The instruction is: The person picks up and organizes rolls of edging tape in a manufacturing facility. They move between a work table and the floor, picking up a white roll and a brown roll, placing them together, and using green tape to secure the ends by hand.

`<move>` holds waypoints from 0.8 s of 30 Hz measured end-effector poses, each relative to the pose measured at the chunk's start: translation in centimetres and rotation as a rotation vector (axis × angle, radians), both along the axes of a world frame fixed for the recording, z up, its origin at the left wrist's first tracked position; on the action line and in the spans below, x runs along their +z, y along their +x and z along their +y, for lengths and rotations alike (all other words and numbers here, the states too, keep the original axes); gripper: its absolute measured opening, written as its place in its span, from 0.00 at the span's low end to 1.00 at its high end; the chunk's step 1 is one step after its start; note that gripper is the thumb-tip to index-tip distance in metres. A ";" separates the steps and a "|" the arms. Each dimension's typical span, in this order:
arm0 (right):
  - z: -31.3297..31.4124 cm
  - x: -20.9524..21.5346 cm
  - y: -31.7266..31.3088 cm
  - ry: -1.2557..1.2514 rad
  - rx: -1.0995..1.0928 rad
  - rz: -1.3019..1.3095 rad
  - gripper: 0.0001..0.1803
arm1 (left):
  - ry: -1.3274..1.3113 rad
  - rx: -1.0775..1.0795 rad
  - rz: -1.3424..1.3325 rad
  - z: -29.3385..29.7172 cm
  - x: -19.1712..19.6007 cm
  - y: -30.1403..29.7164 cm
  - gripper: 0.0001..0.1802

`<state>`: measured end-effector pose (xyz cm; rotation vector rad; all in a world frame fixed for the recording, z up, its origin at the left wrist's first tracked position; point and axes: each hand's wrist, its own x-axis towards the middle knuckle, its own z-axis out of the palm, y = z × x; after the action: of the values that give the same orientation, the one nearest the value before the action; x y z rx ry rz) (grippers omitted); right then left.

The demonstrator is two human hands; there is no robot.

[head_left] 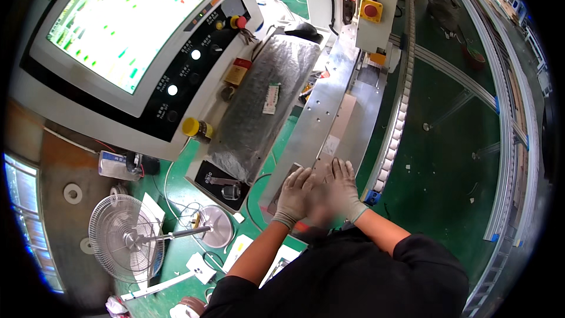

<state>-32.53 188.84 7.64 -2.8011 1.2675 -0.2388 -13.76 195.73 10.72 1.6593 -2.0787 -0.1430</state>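
Both my hands wear pale work gloves and rest flat, fingers spread, on the near end of a long metal conveyor bed. My left hand (295, 193) lies on a small grey-brown flat piece at the bed's near left corner. My right hand (344, 187) presses on a brown flat panel (344, 122) that stretches away along the metal conveyor bed (312, 119). Neither hand grips anything. A blurred patch hides the spot between my wrists.
A control console with a bright screen (126, 17), lit buttons and a yellow knob (191, 126) stands at left. A keyboard wrapped in plastic (265, 103) lies beside the bed. A red stop button (371, 10) sits ahead. A desk fan (126, 237) stands low left; green floor and rails at right.
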 end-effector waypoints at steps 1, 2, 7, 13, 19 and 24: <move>-0.6 -0.4 -0.4 0.032 -0.036 -0.017 0.48 | -0.011 0.001 -0.025 0.1 -0.4 -0.1 0.32; -1.5 -0.3 -0.4 0.064 -0.069 -0.037 0.48 | 0.014 0.008 -0.038 0.2 -0.6 -0.2 0.32; -6.2 1.4 -1.2 0.143 -0.082 -0.048 0.48 | 0.089 0.023 -0.072 0.9 -0.4 -0.7 0.31; -5.6 -0.3 -1.4 0.104 -0.072 -0.010 0.49 | 0.081 0.033 -0.083 0.7 -0.8 -0.9 0.32; -6.2 -0.3 -0.3 0.093 -0.107 0.012 0.47 | 0.101 0.041 -0.076 0.5 -0.5 -0.6 0.31; -11.2 0.2 -0.3 0.100 -0.241 0.023 0.46 | 0.118 0.042 -0.077 0.2 -0.1 -0.7 0.29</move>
<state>-32.87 177.65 7.88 -2.5738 1.5760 -0.1486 -14.45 195.95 10.63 1.8036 -2.1262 -0.1944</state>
